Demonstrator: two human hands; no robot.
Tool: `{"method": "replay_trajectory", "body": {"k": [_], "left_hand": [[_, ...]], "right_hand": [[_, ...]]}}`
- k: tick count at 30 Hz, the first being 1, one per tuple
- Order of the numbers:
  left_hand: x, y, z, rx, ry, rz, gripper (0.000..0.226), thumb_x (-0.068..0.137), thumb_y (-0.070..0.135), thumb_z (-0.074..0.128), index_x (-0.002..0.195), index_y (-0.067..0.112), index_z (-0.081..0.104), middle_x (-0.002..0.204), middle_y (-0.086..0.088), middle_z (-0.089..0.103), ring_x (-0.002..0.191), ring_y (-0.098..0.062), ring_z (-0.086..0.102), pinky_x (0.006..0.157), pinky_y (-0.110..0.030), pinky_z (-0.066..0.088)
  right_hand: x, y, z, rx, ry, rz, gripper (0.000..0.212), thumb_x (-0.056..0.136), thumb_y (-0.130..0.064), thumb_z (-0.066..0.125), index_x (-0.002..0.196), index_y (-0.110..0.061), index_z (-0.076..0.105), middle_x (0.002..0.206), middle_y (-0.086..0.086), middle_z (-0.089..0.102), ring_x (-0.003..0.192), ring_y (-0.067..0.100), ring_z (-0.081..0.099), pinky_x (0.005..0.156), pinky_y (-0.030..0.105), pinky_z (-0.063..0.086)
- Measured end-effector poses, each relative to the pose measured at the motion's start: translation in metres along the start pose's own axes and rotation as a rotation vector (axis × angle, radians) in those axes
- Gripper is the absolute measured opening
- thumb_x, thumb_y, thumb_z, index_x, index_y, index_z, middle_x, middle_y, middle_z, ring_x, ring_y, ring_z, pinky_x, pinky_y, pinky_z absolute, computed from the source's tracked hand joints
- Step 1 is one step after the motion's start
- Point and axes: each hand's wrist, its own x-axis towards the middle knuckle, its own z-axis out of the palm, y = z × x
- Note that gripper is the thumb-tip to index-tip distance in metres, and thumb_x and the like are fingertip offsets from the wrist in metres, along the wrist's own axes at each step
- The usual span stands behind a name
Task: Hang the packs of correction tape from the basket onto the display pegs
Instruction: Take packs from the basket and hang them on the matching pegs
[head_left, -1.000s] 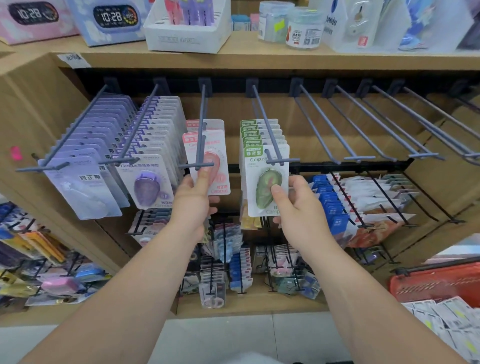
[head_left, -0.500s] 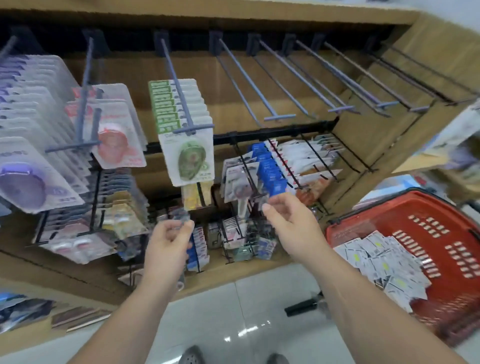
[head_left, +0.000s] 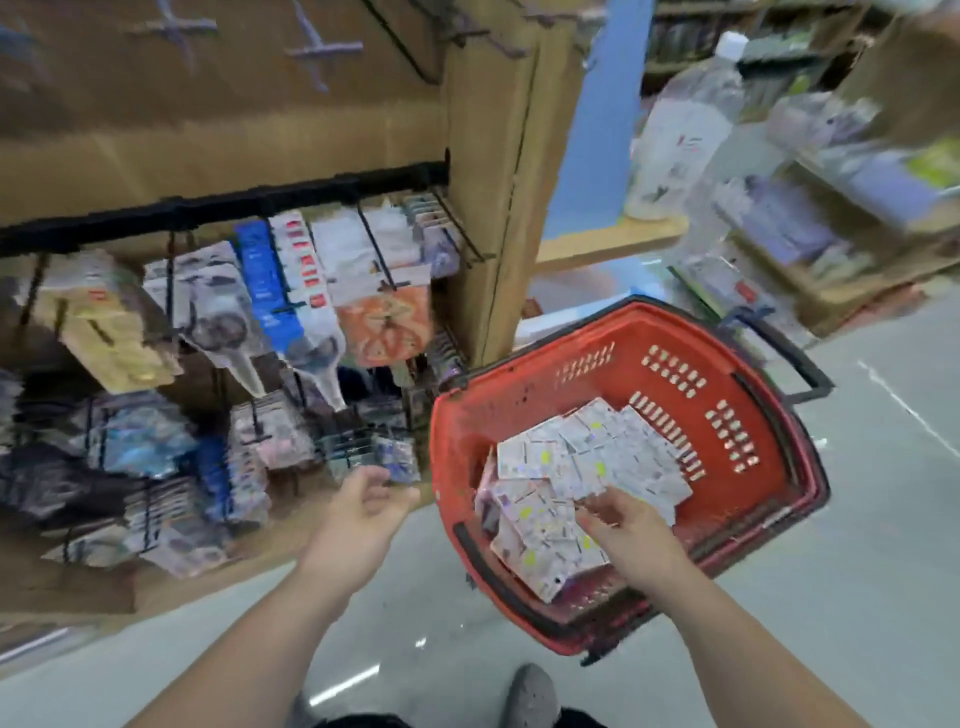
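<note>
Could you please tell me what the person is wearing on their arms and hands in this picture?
Nothing that I can see. Both forearms are bare right up to the edge of the picture, with no sleeve showing on either. The left hand and the right hand have no gloves, and I can make out no watch, bracelet or ring, though the picture is rather blurred.

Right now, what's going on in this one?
A person is restocking a shop display. Their right hand is down in the red basket, fingers on the heap of correction tape packs; whether it grips one is unclear. The left hand hangs empty, fingers relaxed, beside the basket.
</note>
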Motion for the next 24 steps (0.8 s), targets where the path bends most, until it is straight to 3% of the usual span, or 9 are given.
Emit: {"method": "replay_trajectory", "body": {"k": [4,8,13,16,19,22,24], "left_hand": [[0.011,0.013,0.052,0.199,0.022,0.0,0.039,0.093,0.035,0.078,0.123,0.024,0.055,0.112,0.006,0.061,0.103,-0.019,0.062,0.083,-0.032,0.044],[0.03,0.016,0.081,0.253,0.053,0.038,0.057,0.091,0.034,0.079,0.141,0.02,0.054,0.112,0.009,0.059,0.101,-0.016,0.06,0.09,-0.036,0.049],[0.047,-0.002,0.103,0.178,0.097,0.026,0.079,0.072,0.07,0.071,0.141,0.041,0.045,0.118,0.006,0.067,0.105,-0.022,0.069,0.094,-0.051,0.059],[0.053,-0.012,0.109,0.168,0.131,0.013,0.082,0.072,0.073,0.068,0.145,0.044,0.043,0.123,0.008,0.068,0.113,-0.022,0.067,0.098,-0.05,0.056],[0.046,-0.012,0.117,-0.002,0.145,-0.005,0.078,0.082,0.055,0.08,0.148,0.052,0.04,0.128,0.017,0.066,0.117,-0.008,0.066,0.1,-0.042,0.056],[0.042,-0.02,0.133,-0.108,0.221,-0.044,0.077,0.089,0.023,0.082,0.127,0.075,0.04,0.124,0.027,0.064,0.114,0.003,0.065,0.101,-0.036,0.054],[0.037,-0.025,0.143,-0.142,0.275,-0.099,0.085,0.09,0.016,0.08,0.119,0.083,0.037,0.12,0.035,0.063,0.113,0.007,0.064,0.101,-0.033,0.053]], "right_hand": [[0.026,0.035,-0.037,-0.143,-0.071,-0.003,0.025,0.095,-0.044,0.066,0.109,-0.024,0.064,0.091,-0.004,0.067,0.085,0.016,0.06,0.07,0.027,0.037],[0.054,0.049,-0.055,-0.231,-0.145,-0.014,0.026,0.095,-0.05,0.064,0.107,-0.027,0.06,0.088,-0.007,0.066,0.083,0.017,0.063,0.068,0.029,0.043],[0.077,0.06,-0.056,-0.283,-0.206,0.02,0.024,0.095,-0.051,0.063,0.104,-0.03,0.056,0.096,-0.005,0.064,0.088,0.017,0.061,0.072,0.029,0.042],[0.096,0.065,-0.049,-0.305,-0.266,0.029,0.025,0.094,-0.049,0.066,0.107,-0.028,0.06,0.101,-0.004,0.068,0.095,0.017,0.065,0.079,0.03,0.047],[0.12,0.063,-0.039,-0.324,-0.36,-0.009,0.02,0.095,-0.046,0.065,0.105,-0.03,0.06,0.103,-0.004,0.069,0.096,0.016,0.066,0.084,0.032,0.05],[0.151,0.065,-0.024,-0.358,-0.462,-0.043,0.027,0.096,-0.046,0.063,0.113,-0.024,0.063,0.108,-0.003,0.069,0.1,0.018,0.066,0.086,0.034,0.052],[0.175,0.065,-0.009,-0.401,-0.541,-0.067,0.035,0.096,-0.049,0.062,0.118,-0.022,0.063,0.113,-0.002,0.068,0.102,0.02,0.065,0.086,0.033,0.052]]}}
